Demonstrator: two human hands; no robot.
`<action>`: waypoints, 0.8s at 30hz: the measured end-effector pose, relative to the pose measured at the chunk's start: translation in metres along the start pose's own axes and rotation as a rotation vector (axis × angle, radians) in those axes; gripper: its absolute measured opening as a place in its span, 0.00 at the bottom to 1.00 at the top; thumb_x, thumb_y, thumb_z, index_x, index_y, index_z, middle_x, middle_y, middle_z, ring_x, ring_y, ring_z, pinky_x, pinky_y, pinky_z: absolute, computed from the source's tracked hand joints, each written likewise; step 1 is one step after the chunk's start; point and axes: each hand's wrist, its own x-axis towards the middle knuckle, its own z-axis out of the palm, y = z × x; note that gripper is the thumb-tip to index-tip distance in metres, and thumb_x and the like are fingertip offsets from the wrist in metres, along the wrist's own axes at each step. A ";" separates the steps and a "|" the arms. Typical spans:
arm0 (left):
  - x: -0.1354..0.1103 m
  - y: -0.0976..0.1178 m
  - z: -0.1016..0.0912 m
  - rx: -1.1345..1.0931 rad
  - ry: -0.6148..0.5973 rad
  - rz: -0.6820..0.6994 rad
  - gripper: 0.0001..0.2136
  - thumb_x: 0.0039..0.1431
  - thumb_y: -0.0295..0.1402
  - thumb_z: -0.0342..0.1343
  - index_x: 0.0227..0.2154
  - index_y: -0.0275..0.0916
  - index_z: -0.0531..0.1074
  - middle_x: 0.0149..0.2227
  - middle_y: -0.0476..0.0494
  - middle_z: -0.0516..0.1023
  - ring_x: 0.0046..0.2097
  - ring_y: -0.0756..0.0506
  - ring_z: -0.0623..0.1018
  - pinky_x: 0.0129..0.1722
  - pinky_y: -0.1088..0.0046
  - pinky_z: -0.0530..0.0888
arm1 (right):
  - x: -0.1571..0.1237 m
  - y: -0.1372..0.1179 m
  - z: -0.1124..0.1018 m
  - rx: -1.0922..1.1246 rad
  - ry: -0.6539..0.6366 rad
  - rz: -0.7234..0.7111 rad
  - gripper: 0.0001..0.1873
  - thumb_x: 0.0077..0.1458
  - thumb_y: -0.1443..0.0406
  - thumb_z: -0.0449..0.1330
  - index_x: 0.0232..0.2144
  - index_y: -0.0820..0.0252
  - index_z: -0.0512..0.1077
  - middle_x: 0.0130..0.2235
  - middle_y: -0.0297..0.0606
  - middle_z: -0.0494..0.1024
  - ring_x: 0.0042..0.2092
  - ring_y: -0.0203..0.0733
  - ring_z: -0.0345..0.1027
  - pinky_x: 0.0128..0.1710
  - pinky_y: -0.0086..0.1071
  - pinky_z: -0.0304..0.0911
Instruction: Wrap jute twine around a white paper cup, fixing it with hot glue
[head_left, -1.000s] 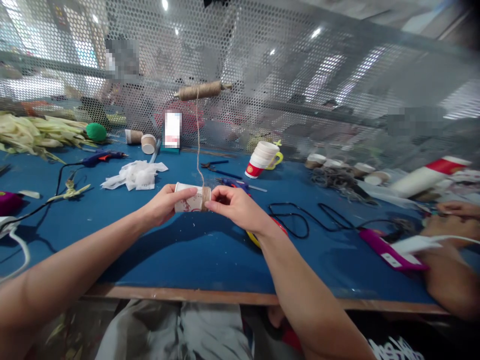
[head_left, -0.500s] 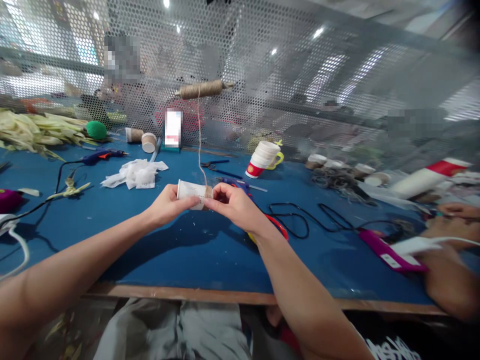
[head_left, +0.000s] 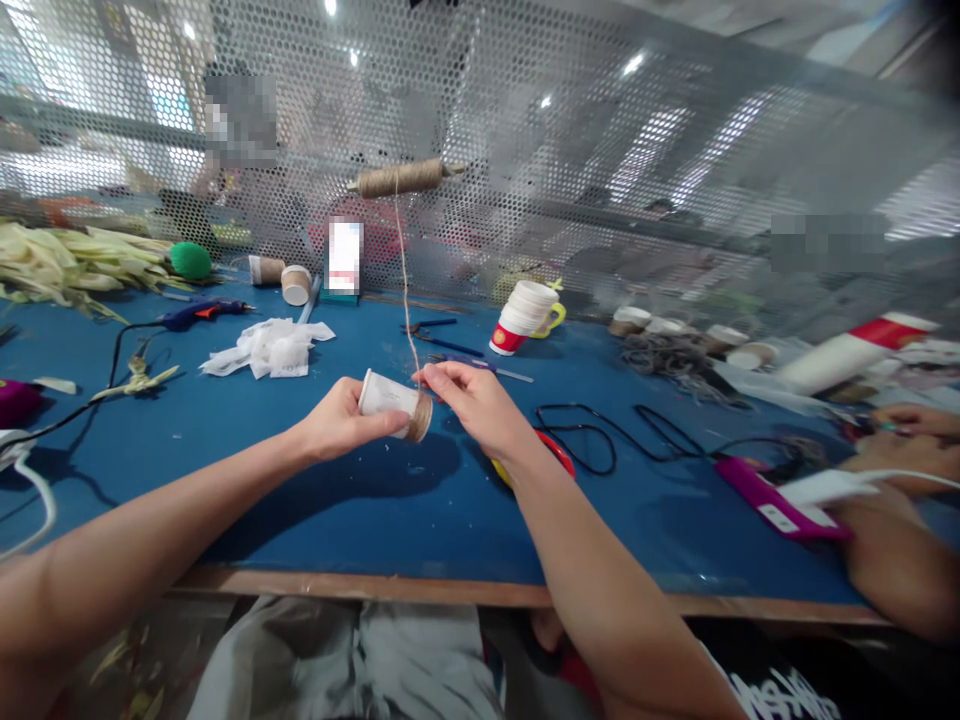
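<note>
My left hand (head_left: 343,418) is closed around a white paper cup (head_left: 385,397), which lies tilted on its side above the blue table. Brown twine is wound round the cup's right end, forming a narrow band (head_left: 421,416). Just right of that band, my right hand (head_left: 466,397) pinches the twine (head_left: 407,300) between thumb and fingers. From there the strand runs up to a twine spool (head_left: 401,179) on a stick against the perforated metal screen.
A glue gun (head_left: 199,313) and crumpled white sheets (head_left: 268,347) lie left. Stacked paper cups (head_left: 523,315) stand behind my right hand. Red-and-yellow scissors handles (head_left: 556,452) show under my right wrist. A purple power strip (head_left: 772,497) lies near another person's arm (head_left: 896,560).
My right hand has come off the cup's end and now holds the twine beside it. The cup has tipped, its wrapped end lower and more exposed.
</note>
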 end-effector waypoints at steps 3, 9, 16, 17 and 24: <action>0.000 0.000 0.001 -0.001 -0.005 -0.039 0.09 0.37 0.34 0.60 0.21 0.31 0.72 0.19 0.51 0.70 0.22 0.54 0.66 0.23 0.79 0.64 | 0.000 -0.002 0.003 0.080 -0.024 -0.006 0.14 0.49 0.57 0.55 0.31 0.61 0.72 0.34 0.39 0.75 0.37 0.38 0.66 0.41 0.33 0.58; 0.000 -0.001 0.003 0.000 -0.043 -0.058 0.09 0.37 0.33 0.60 0.18 0.32 0.69 0.17 0.53 0.67 0.21 0.55 0.63 0.22 0.79 0.61 | 0.003 -0.003 0.010 0.243 -0.038 0.072 0.11 0.42 0.59 0.61 0.27 0.61 0.72 0.30 0.36 0.74 0.32 0.35 0.64 0.36 0.32 0.60; 0.000 -0.001 0.004 -0.022 -0.063 -0.109 0.08 0.36 0.31 0.60 0.16 0.33 0.67 0.16 0.54 0.65 0.20 0.55 0.62 0.21 0.79 0.60 | 0.008 0.001 0.016 0.272 -0.089 0.063 0.10 0.41 0.60 0.62 0.27 0.62 0.71 0.28 0.33 0.72 0.29 0.33 0.63 0.33 0.30 0.59; 0.000 -0.002 0.004 -0.031 -0.059 -0.115 0.08 0.37 0.31 0.60 0.16 0.32 0.68 0.16 0.54 0.66 0.20 0.55 0.63 0.22 0.79 0.60 | 0.008 0.001 0.016 0.266 -0.096 0.061 0.10 0.42 0.60 0.62 0.27 0.62 0.71 0.28 0.33 0.72 0.29 0.33 0.63 0.33 0.30 0.59; 0.002 -0.007 0.006 -0.107 0.005 -0.156 0.09 0.38 0.34 0.60 0.17 0.32 0.70 0.16 0.52 0.69 0.20 0.54 0.66 0.23 0.78 0.63 | 0.006 -0.004 0.019 0.174 -0.137 0.040 0.11 0.44 0.60 0.60 0.27 0.63 0.70 0.28 0.33 0.71 0.28 0.32 0.62 0.30 0.28 0.59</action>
